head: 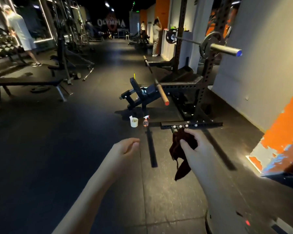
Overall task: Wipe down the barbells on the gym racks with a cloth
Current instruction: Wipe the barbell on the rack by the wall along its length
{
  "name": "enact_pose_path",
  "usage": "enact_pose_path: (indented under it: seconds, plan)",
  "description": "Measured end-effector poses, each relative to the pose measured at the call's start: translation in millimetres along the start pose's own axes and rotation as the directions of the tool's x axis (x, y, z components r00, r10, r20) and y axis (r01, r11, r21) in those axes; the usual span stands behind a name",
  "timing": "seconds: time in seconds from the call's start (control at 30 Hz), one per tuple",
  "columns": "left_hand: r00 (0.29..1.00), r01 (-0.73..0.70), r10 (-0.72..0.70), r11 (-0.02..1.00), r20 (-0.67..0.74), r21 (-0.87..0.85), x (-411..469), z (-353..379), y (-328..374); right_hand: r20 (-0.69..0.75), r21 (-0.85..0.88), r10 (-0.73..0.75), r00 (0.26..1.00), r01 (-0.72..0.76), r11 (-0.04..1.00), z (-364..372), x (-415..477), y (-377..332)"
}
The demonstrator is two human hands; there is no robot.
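Note:
My right hand [197, 149] grips a dark red cloth [181, 152] that hangs down over the floor. My left hand [125, 147] is held out beside it, fingers loosely curled and holding nothing. Ahead on the right stands a black squat rack [208, 78]. A loaded barbell [223, 48] rests high on it, its sleeve end pointing toward me. A second, bronze-coloured barbell [159, 86] lies lower across the rack's arms, its red-capped end nearest me. Both bars are well beyond my hands.
A small spray bottle [146, 121] and a white cup [134, 122] stand on the rubber floor before a black adjustable bench [139, 97]. The rack's base bar [191, 124] lies just beyond my right hand. Several people stand further off. A flat bench [25, 83] is at left.

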State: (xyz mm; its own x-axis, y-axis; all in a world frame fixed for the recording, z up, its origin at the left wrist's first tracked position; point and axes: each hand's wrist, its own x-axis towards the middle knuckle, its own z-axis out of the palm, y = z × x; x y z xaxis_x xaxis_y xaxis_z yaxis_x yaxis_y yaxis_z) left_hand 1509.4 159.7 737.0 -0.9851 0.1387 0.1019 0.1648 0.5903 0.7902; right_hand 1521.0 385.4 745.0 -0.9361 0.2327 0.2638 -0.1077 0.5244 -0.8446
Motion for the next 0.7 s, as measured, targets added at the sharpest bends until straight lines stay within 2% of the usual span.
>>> enact_pose_path:
  seconds: [0.13,0.27,0.37,0.5,0.7]
  plan:
    - [0.998,0.056,-0.056,0.998,-0.042,-0.002,129.2,-40.9,-33.0,-0.038,-0.009,-0.034,0.999,0.033,0.999,65.5,139.5,-12.9]
    - [0.989,0.117,-0.121,0.992,-0.089,-0.055,238.2,-65.2,-79.0,0.044,-0.012,-0.063,0.997,0.064,0.998,134.6,249.3,-16.6]
    - [0.987,0.142,-0.146,0.987,-0.061,-0.073,323.0,-75.1,-123.5,0.105,-0.042,-0.062,0.993,0.067,0.997,198.0,323.9,-4.3]
    - [0.989,0.131,-0.136,0.989,-0.055,-0.075,455.4,-94.2,-190.6,0.058,-0.03,-0.038,0.998,0.04,0.999,293.5,428.0,14.6]
    - [0.984,0.173,-0.17,0.983,0.062,-0.057,637.6,-128.5,-258.5,0.058,-0.019,0.059,0.997,-0.058,0.998,401.9,571.1,26.0]
